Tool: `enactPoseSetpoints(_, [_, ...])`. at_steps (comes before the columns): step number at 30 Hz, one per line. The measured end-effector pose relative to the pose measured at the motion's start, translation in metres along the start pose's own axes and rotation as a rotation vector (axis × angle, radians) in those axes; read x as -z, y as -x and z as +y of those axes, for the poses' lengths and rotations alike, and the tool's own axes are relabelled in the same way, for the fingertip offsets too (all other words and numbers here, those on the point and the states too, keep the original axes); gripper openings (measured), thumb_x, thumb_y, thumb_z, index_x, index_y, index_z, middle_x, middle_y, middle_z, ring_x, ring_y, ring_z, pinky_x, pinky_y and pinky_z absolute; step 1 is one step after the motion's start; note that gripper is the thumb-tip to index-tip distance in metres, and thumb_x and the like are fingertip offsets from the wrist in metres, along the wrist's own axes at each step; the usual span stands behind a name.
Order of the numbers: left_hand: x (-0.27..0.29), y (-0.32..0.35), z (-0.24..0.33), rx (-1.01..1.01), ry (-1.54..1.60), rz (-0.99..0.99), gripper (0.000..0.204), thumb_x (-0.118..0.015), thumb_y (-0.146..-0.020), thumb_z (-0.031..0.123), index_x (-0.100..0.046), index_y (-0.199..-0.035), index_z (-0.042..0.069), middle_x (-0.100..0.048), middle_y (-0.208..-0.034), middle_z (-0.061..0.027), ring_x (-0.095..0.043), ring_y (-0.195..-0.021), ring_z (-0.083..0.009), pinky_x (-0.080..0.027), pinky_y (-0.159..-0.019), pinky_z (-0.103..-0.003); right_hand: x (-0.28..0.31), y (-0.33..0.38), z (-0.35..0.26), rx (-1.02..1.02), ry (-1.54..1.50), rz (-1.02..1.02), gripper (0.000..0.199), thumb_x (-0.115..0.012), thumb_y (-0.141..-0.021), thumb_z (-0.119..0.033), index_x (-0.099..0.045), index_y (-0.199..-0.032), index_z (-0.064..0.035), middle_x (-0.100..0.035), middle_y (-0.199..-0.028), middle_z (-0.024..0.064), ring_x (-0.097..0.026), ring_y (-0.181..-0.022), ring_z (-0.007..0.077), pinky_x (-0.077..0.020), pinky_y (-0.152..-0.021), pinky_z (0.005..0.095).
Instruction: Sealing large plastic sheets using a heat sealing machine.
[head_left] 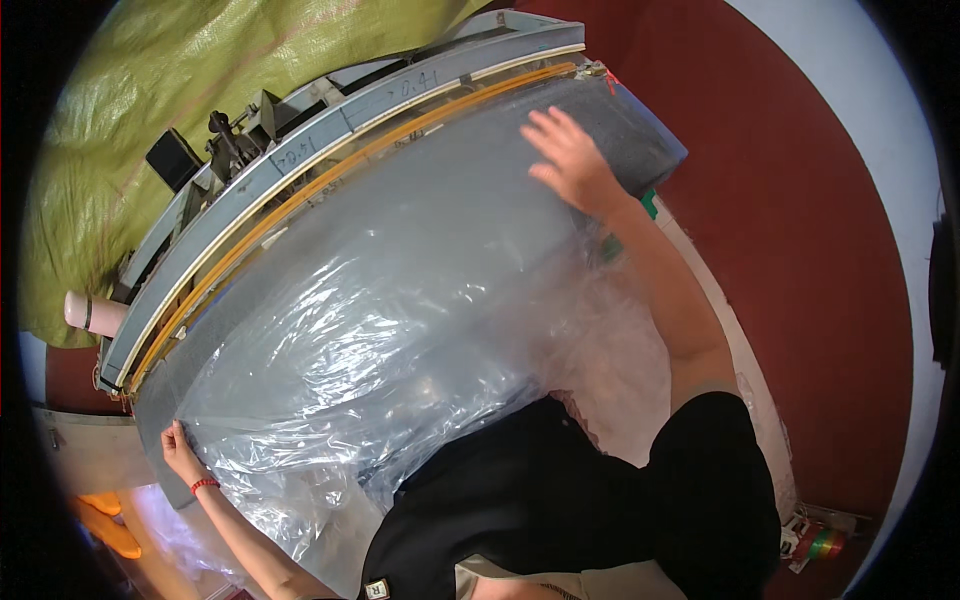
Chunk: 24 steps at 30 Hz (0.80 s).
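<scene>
A large sheet of clear plastic film covers most of a grey work table, and its shiny near part is wrinkled and hangs toward my body. At the table's left end my left hand has its fingers closed in a pinch at the film's left edge. My right hand is at the far right part of the table, fingers spread, over or lightly on the film; contact cannot be made out. Nothing is held in it.
Along the table's far side run a grey metal rail and a yellow strip. A pink bottle lies at the rail's left end. Beyond are a black box and a yellow-green tarp. Orange footwear is at lower left.
</scene>
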<state>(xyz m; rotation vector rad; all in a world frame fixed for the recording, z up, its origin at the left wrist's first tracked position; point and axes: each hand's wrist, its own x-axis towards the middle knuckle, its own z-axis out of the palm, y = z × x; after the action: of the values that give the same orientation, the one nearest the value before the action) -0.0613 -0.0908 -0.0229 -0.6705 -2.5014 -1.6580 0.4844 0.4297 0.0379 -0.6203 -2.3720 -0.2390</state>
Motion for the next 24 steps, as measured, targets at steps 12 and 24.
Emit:
enactPoseSetpoints(12, [0.011,-0.002,-0.012,-0.030,0.026,0.047,0.022,-0.058,-0.082,0.021,-0.048,-0.067,0.008,-0.042,-0.067,0.0063,-0.034,-0.063,-0.0036,-0.030,-0.059,-0.017,0.016,0.043,-0.017,-0.405,-0.055,-0.143,0.029,-0.053,-0.077,-0.035,-0.060,-0.088,-0.0091,-0.059,-0.083,0.0075,-0.052,-0.086,0.0267,-0.0370,-0.077,0.0394])
enactPoseSetpoints(24, [0.001,0.004,0.001,-0.012,0.028,0.059,0.023,-0.058,-0.081,0.023,-0.048,-0.067,0.008,-0.041,-0.066,0.0069,-0.032,-0.062,-0.0033,-0.028,-0.058,-0.016,-0.033,0.011,0.015,-0.848,0.253,-0.026,0.030,-0.064,-0.068,-0.037,-0.062,-0.069,-0.0073,-0.058,-0.070,0.0095,-0.057,-0.073,0.0288,-0.0449,-0.061,0.0377])
